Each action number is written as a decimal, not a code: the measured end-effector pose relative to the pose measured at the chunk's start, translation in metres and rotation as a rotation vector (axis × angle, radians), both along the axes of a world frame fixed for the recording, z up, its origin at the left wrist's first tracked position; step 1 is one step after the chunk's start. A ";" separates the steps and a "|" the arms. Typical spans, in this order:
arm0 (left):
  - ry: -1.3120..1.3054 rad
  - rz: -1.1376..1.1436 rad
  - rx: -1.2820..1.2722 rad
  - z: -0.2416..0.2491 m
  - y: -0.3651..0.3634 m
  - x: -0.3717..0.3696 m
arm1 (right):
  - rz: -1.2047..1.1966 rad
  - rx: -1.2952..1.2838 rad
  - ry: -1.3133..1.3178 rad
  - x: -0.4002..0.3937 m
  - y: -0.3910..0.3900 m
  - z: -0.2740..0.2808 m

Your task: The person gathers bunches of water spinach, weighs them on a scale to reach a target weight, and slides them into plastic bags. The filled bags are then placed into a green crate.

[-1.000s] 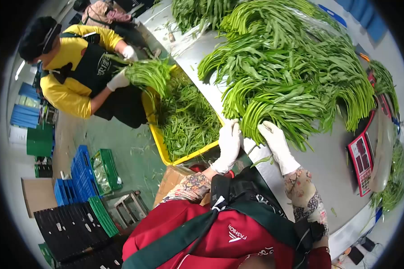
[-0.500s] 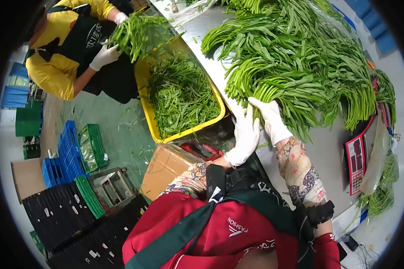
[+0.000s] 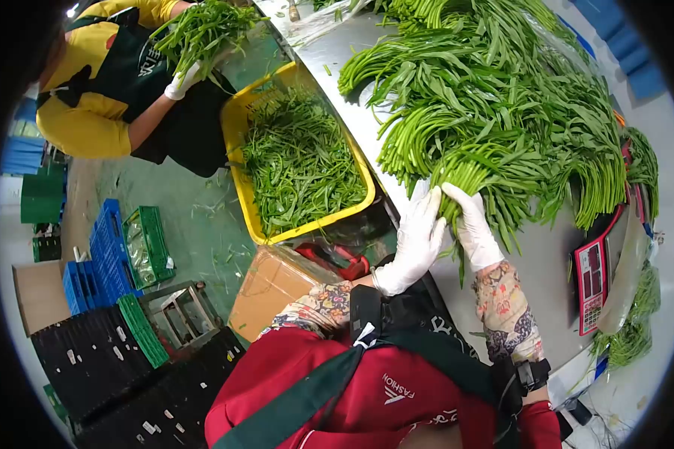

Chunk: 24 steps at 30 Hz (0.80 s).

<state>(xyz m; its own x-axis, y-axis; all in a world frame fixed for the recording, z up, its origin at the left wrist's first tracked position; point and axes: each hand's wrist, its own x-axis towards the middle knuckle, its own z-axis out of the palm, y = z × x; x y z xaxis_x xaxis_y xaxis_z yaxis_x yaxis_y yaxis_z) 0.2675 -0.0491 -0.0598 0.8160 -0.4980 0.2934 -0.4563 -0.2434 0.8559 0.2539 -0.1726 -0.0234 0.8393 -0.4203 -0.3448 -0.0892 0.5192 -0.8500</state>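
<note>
Both my hands wear white gloves and meet at the near end of a bunch of leafy green stems (image 3: pixel 464 168) on the metal table. My left hand (image 3: pixel 416 243) has its fingers closed against the stem ends from the left. From the right, my right hand (image 3: pixel 473 228) wraps its thumb and fingers round the same bunch. Some thin leaves hang down between the two hands. Behind the bunch lies a large pile of the same greens (image 3: pixel 502 90).
A yellow crate (image 3: pixel 307 224) of loose greens stands left of the table (image 3: pixel 464 299). Beyond it a co-worker (image 3: pixel 90 120) holds greens. A red scale (image 3: pixel 591 280) is at the right, a cardboard box (image 3: pixel 273 288) near my left arm, and crates stand at the far left.
Both hands have shifted slightly right and nearer to me, with the bunch's stem ends now between them. The co-worker's hands and greens have moved left, away from the yellow crate.
</note>
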 end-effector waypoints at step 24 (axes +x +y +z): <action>0.661 -0.380 -0.643 0.042 -0.015 -0.022 | -0.128 0.168 -0.107 -0.054 -0.029 0.080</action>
<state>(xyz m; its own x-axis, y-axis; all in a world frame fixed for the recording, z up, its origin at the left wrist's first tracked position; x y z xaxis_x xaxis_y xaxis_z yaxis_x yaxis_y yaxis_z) 0.2452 -0.0638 -0.0173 0.7321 -0.6659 0.1433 0.2080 0.4190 0.8838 0.1996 -0.2016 0.0566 0.8187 -0.4698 -0.3303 0.0724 0.6550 -0.7521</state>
